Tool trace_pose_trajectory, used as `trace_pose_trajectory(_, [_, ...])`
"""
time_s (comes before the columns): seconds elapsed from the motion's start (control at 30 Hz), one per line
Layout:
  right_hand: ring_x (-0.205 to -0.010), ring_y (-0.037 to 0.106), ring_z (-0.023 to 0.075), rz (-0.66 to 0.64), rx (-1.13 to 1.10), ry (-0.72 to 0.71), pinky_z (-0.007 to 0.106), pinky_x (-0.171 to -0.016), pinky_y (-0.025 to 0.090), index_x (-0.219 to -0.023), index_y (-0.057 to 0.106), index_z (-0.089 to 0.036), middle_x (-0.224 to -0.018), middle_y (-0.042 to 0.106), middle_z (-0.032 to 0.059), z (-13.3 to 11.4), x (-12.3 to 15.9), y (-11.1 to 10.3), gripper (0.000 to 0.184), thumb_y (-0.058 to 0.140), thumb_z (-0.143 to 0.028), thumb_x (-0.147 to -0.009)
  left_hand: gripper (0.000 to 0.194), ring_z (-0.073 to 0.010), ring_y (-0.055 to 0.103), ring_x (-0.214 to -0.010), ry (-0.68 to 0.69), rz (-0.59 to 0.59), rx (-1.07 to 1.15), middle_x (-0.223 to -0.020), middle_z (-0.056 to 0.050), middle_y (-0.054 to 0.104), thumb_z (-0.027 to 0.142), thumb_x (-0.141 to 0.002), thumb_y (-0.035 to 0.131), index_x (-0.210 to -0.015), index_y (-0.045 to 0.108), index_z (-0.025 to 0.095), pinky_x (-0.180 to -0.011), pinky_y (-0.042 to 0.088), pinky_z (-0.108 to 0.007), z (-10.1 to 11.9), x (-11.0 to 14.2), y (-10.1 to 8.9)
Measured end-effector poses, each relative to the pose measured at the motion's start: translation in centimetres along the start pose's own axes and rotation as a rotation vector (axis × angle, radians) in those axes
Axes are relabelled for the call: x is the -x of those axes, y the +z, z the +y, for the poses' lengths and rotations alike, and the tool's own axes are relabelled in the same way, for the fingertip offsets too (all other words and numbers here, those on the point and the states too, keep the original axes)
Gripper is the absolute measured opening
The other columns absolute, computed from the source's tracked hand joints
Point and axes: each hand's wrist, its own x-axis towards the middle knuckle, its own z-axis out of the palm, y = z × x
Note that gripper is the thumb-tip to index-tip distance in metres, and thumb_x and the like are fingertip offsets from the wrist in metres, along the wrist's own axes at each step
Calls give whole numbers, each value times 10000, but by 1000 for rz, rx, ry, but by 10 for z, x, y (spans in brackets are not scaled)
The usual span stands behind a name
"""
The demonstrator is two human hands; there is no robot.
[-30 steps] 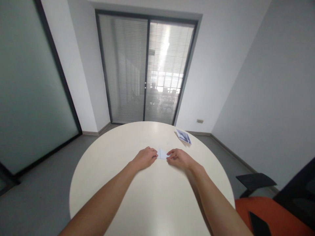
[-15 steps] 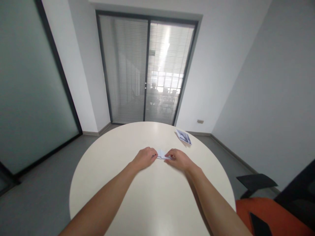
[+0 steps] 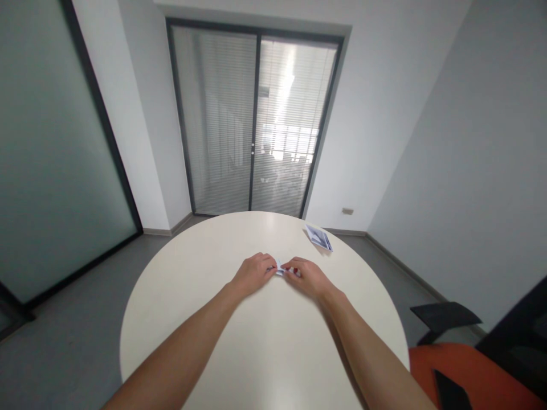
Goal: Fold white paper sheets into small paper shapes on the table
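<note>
A small folded piece of white paper [image 3: 280, 270] lies low over the middle of the round table, mostly covered by my fingers. My left hand [image 3: 255, 273] pinches its left side, with the thumb at the near edge. On the other side my right hand [image 3: 308, 277] has its fingers closed on the paper's right end. Only a narrow strip of white shows between the two hands, and its fold lines are too small to make out.
The round cream table [image 3: 205, 330] fills the lower middle. A printed sheet [image 3: 318, 238], slightly bent, lies near its far right edge. An orange chair [image 3: 465, 370] with black armrests stands at the right. A glass door [image 3: 256, 114] with blinds is behind the table.
My hands have come a little closer together, the left one moving slightly right. Less of the white paper shows between them.
</note>
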Motion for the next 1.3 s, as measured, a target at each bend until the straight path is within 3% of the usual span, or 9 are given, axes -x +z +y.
trace_pose_trajectory(0.27, [-706, 638, 150, 121, -9, -25, 276, -719, 489, -1048, 764, -223, -956, 738, 54, -1, -4, 1, 242, 557, -277, -935, 153, -182, 630, -1073, -24, 104, 113, -1147, -18, 686, 257, -968, 567, -1089, 659, 244, -961, 507, -315, 5, -1, 0])
trace_pose_trajectory(0.47, [-717, 654, 169, 248, -107, 99, 294, -725, 512, -1015, 737, -211, -963, 754, 54, 0, -9, 8, 218, 570, -291, -900, 444, -226, 496, -1336, -24, 200, 131, -1446, -68, 521, 218, -925, 593, -1357, 500, 258, -1130, 436, -413, 12, -3, -1])
trace_pose_trajectory(0.67, [-630, 646, 163, 339, -347, 216, 289, -621, 517, -952, 683, -194, -935, 738, 60, 8, -11, 14, 217, 576, -366, -875, 627, -248, 460, -1375, -69, 190, 148, -1489, -99, 473, 190, -899, 593, -1473, 347, 244, -1144, 426, -442, 5, -1, 6])
trace_pose_trajectory(0.9, [-664, 671, 172, 300, -644, 327, 321, -625, 588, -1095, 699, -172, -1039, 721, 104, 20, -14, 25, 405, 620, -479, -842, 492, -217, 562, -1240, -111, 97, 118, -1361, -64, 592, 89, -912, 500, -1382, 476, 235, -1045, 489, -375, -2, -1, 12])
trace_pose_trajectory(1.13, [-637, 678, 172, 191, -710, 387, 284, -619, 575, -1129, 730, -139, -746, 730, 61, 39, -14, 38, 366, 564, -350, -881, 388, -181, 602, -1152, -36, 52, 145, -1265, -29, 662, 73, -943, 447, -1256, 611, 235, -1013, 486, -310, -3, 0, 11])
trace_pose_trajectory(1.3, [-631, 662, 157, 199, -657, 415, 242, -587, 530, -1081, 751, -132, -731, 727, 58, 43, -13, 40, 329, 564, -278, -853, 425, -177, 604, -1148, 8, 5, 145, -1255, -10, 675, 50, -923, 460, -1244, 650, 253, -1011, 482, -300, -5, 1, 10])
